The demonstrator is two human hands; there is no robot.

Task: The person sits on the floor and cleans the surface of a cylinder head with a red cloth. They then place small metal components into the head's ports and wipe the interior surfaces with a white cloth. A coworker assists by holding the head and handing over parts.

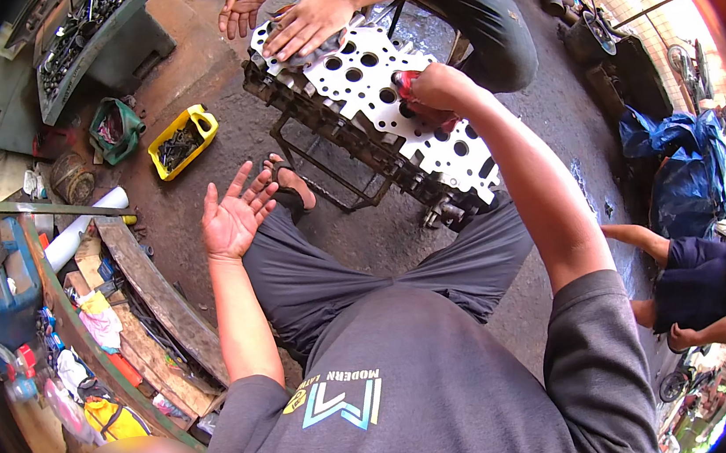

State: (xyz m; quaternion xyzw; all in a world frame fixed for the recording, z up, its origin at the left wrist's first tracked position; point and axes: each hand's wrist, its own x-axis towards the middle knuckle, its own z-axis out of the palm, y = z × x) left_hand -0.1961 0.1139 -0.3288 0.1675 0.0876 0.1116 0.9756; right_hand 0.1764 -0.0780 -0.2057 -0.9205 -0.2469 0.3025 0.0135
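A long engine cylinder head (340, 96) with a pale, hole-dotted face rests on a metal stand (365, 201) in front of me. My right hand (442, 90) is closed on a red cloth (436, 118) pressed against that face, right of its middle. Palm up and fingers spread, my left hand (240, 217) hangs in the air left of the cylinder head and holds nothing. At the far end, a co-worker's hand (311, 27) lies flat on a grey rag (310, 57) on the same face. The co-worker's other hand (244, 5) is raised beside it, apart from the metal.
A yellow cut-open jug (204, 124) of small dark metal parts and a green container (131, 127) stand on the floor to the left. Wooden planks (153, 293) and clutter lie nearer. To the right are a blue tarp (685, 171) and another person (701, 284).
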